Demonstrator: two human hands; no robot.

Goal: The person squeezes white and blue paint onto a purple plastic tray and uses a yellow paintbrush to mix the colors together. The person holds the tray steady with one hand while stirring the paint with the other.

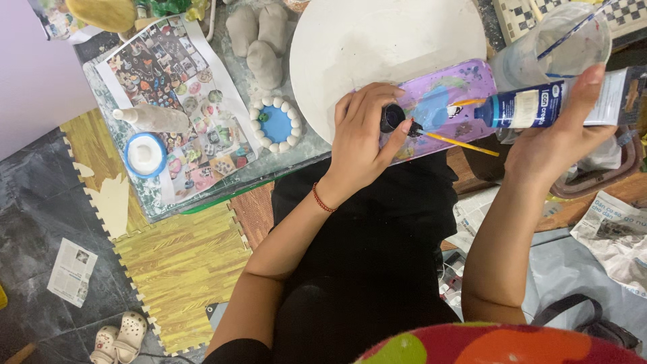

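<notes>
So, a soft plastic paint tube (539, 106), blue at the neck and white along the body, is held sideways in the right hand (556, 138), with the fingers wrapped round it and the thumb laid over the top. Its small dark round cap (391, 117) is pinched between the fingertips of the left hand (360, 138), just off the tube's nozzle. Both are kept above a long glossy palette (465, 84), smeared purple with blue and yellow patches. One thin yellow brush (461, 143) is laid across the palette's lower edge.

A big round white board (377, 40), matte and chalky, is set behind the palette. One clear plastic cup (559, 44) with cloudy water is seen beside the tube, with a stick or brush stood in it. Three grey lumps of clay (259, 40), smooth and rounded, are piled on the table (202, 195). Two little round dishes can be counted: one blue with a ring of white beads (275, 125), one white with a blue rim (145, 154). One printed sheet (176, 101) of tiny colourful pictures is spread under them. Yellow foam floor mats (182, 263) with jigsaw edges are laid below, and a pair of white sandals (121, 337) is left at the corner.
</notes>
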